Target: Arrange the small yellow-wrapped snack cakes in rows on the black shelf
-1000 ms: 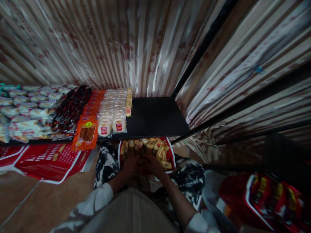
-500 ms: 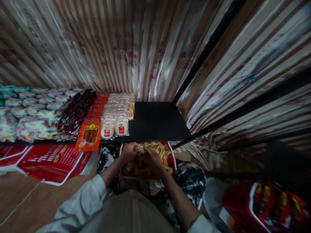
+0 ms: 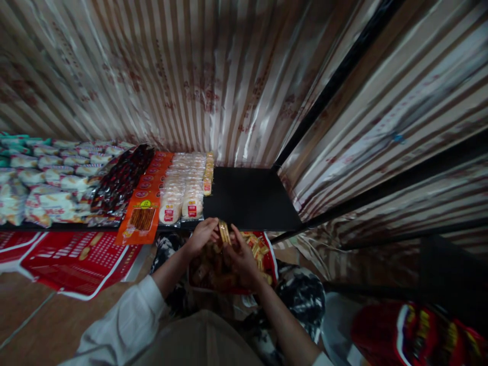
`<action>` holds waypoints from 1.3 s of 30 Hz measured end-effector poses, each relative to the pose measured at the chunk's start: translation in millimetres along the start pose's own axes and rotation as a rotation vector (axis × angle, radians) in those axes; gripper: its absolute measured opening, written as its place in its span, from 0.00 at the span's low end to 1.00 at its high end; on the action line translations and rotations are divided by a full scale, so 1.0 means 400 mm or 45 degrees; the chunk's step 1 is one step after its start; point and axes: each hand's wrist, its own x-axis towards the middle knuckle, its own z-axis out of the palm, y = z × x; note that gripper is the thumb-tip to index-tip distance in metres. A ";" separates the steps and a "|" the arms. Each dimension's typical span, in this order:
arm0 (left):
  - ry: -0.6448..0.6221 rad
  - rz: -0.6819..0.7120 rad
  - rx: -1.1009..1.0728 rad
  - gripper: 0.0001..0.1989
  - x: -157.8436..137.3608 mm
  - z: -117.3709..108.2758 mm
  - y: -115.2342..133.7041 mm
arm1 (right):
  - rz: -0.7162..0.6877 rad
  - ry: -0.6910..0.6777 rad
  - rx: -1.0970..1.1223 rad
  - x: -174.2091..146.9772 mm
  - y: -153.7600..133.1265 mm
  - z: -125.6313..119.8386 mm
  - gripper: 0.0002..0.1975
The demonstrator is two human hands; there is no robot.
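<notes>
My left hand (image 3: pixel 204 237) and my right hand (image 3: pixel 244 258) come together over an open red bag with a white rim (image 3: pixel 274 264) in my lap. Between them stand a few gold-wrapped snack packets (image 3: pixel 224 232), side by side and upright. Left fingertips close on the packets' left side; my right fingers curl round them from the right and below. More gold packets (image 3: pixel 259 246) fill the bag, partly hidden by my hands. On the black shelf ahead, a narrow row of gold packets (image 3: pixel 208 178) lies beside the clear-wrapped round white crackers (image 3: pixel 191 201).
The black shelf (image 3: pixel 247 198) also carries orange packs (image 3: pixel 143 216), dark red wrapped snacks (image 3: pixel 122 178) and white packets (image 3: pixel 51 203). Black frame posts (image 3: pixel 324 86) stand at the right, before striped sheeting. A red bag of packets (image 3: pixel 381 325) sits at lower right.
The hands have risen slightly out of the bag and the gold packets now stand upright between them. The view has tilted up a little, so the shelf sits lower.
</notes>
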 end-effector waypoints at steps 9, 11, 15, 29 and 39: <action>-0.043 0.074 -0.104 0.19 0.011 0.007 -0.018 | 0.430 -0.025 0.775 0.043 -0.049 0.016 0.16; -0.012 0.100 -0.139 0.19 0.018 0.011 -0.026 | 0.436 -0.033 0.851 0.054 -0.050 0.022 0.14; 0.104 0.112 -0.221 0.20 0.033 0.014 -0.029 | 0.462 0.016 0.888 0.070 -0.050 0.029 0.15; 0.253 -0.015 -0.654 0.22 0.035 0.071 -0.019 | 0.182 0.241 0.532 0.187 -0.045 0.030 0.20; 0.384 0.036 -0.530 0.15 0.090 0.059 -0.073 | -0.161 0.105 -0.396 0.381 -0.051 0.037 0.22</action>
